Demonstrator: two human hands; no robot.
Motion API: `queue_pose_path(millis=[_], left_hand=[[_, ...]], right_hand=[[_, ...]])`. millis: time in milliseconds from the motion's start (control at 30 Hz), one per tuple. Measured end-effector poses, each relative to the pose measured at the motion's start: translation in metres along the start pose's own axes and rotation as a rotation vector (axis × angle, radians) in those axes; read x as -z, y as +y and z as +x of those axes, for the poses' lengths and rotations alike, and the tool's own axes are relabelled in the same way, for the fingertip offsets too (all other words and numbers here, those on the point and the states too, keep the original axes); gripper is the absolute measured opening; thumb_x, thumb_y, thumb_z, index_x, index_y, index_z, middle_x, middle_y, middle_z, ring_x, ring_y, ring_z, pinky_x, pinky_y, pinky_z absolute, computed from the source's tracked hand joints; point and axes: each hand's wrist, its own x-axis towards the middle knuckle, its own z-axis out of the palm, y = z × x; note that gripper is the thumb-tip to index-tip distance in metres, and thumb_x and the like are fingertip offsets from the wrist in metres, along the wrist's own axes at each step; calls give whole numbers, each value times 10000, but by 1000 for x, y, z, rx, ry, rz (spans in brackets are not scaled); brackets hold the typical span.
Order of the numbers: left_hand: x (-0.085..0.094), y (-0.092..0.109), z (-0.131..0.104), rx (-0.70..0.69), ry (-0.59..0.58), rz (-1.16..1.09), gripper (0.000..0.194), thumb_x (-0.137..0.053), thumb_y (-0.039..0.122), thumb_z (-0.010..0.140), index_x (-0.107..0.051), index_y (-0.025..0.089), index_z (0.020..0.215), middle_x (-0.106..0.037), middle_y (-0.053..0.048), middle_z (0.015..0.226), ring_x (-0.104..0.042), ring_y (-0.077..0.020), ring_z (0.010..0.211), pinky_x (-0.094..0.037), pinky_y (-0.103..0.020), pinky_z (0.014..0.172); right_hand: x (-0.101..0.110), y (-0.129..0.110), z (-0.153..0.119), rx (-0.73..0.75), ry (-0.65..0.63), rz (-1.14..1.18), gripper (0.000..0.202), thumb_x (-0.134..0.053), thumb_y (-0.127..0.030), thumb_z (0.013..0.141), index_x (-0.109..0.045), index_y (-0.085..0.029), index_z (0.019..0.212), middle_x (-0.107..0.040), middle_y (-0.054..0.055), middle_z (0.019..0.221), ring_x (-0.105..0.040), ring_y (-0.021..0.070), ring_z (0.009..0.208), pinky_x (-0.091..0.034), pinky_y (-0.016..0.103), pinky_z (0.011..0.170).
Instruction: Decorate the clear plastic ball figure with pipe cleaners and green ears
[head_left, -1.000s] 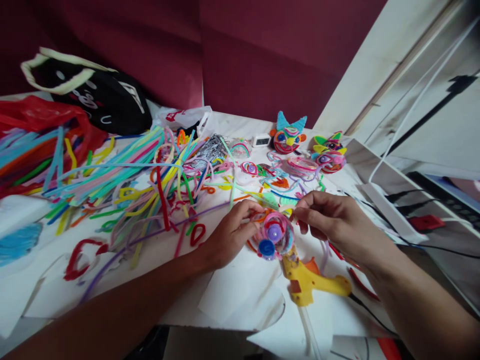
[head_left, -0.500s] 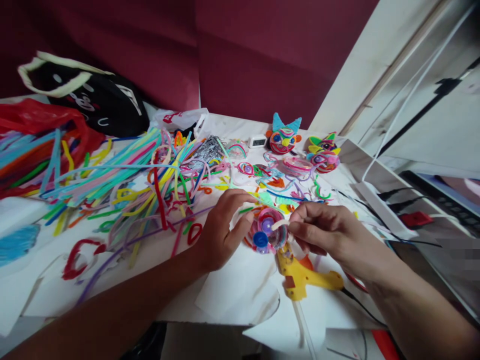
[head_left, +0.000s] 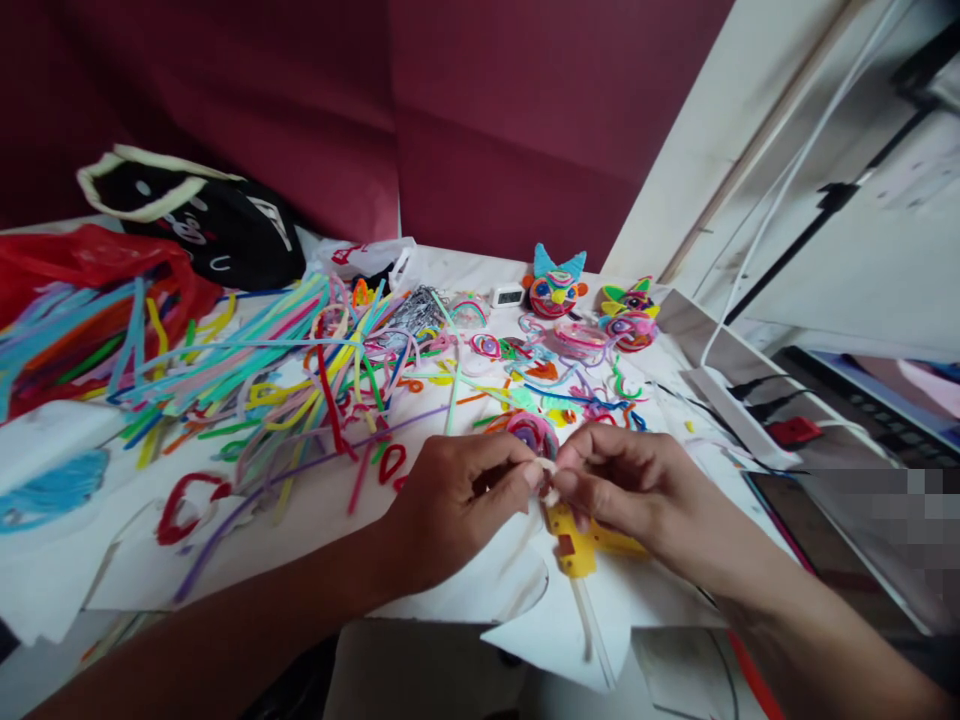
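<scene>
A short cream pipe cleaner [head_left: 546,465] is bent between my two hands above the near part of the table. My left hand [head_left: 461,500] pinches one end between thumb and forefinger, and my right hand [head_left: 634,490] pinches the other. Just behind the fingertips lies a round pink craft piece [head_left: 532,430] with a purple centre, its lower part hidden by my hands. Below them a yellow glue gun [head_left: 576,545] rests on white paper, a clear glue stick [head_left: 589,625] poking out of its back; my right hand covers part of its handle.
Piles of coloured pipe cleaners [head_left: 240,370] spread over the left side. Finished pipe-cleaner faces [head_left: 556,285] stand at the back beside a small white digital clock [head_left: 506,296]. To the right are a white power strip [head_left: 739,415] and a tablet [head_left: 817,550].
My left hand has left the round craft piece and come to the cream pipe cleaner. My right hand has moved slightly left and nearer, and the pipe cleaner is now gripped from both sides.
</scene>
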Motion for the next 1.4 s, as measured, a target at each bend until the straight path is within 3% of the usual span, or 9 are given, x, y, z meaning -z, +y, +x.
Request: queue_pose_path(millis=[100, 267, 500, 700, 800, 933, 1067, 1200, 1400], left_hand=[[0, 5, -1, 22, 15, -42, 267, -541, 206, 894, -639, 155, 651, -610, 42, 569, -463, -59, 489, -326, -177, 482], [-5, 10, -3, -34, 21, 24, 214, -552, 173, 892, -697, 163, 735, -692, 29, 639, -571, -71, 549, -388, -171, 527], [-15, 13, -5, -148, 50, 193, 166, -552, 183, 909, -716, 188, 886, -753, -8, 781, -654, -104, 642, -450, -199, 600], [-23, 20, -3, 26, 169, 25, 78, -598, 258, 881, -641, 194, 892, -686, 21, 733, -611, -92, 588, -448, -185, 538], [-30, 26, -2, 123, 107, -123, 136, -609, 299, 862, -621, 184, 790, -604, 38, 626, -523, -77, 515, -400, -185, 487], [-37, 34, -2, 186, 20, -314, 145, -621, 304, 846, -625, 186, 763, -553, 47, 591, -486, -77, 506, -386, -193, 486], [-38, 38, 0, 196, 4, -371, 193, -575, 266, 881, -619, 184, 712, -500, 59, 542, -438, -66, 485, -350, -181, 466], [-37, 38, 4, 208, -40, -335, 176, -570, 239, 862, -632, 177, 710, -513, 58, 547, -459, -66, 497, -366, -181, 487], [-39, 34, 8, 240, -96, -241, 208, -573, 277, 848, -609, 166, 676, -531, 56, 526, -462, -64, 486, -355, -179, 481]], right_hand=[[0, 7, -3, -25, -31, 157, 237, -740, -383, 790, -649, -169, 834, -619, -21, 649, -540, 76, 550, -445, 194, 545], [2, 19, -8, -112, -52, 373, 265, -816, -359, 723, -668, -163, 823, -632, -25, 615, -508, 61, 508, -363, 165, 471], [6, 20, -21, -53, 32, 349, 234, -841, -271, 666, -663, -163, 773, -611, -43, 567, -474, 48, 461, -339, 163, 452], [2, 16, -39, 281, 327, -120, 133, -699, -286, 809, -644, -185, 743, -608, -7, 618, -531, 97, 516, -422, 209, 463], [-4, 20, -45, 563, 467, -441, 51, -630, -168, 863, -626, -199, 823, -655, 18, 713, -588, 116, 597, -461, 229, 526], [-9, 26, -48, 829, 508, -651, 189, -617, -33, 843, -582, -198, 929, -670, 34, 799, -616, 126, 690, -488, 241, 609], [-6, 29, -49, 764, 467, -568, 168, -626, -66, 859, -601, -214, 937, -680, 27, 813, -627, 131, 704, -501, 249, 616], [3, 29, -48, 586, 565, -393, 117, -642, -179, 886, -619, -224, 991, -675, -4, 762, -612, 115, 607, -490, 227, 525], [15, 29, -46, 604, 525, -531, 71, -613, -153, 898, -672, -191, 889, -698, 12, 807, -601, 92, 663, -438, 212, 548]])
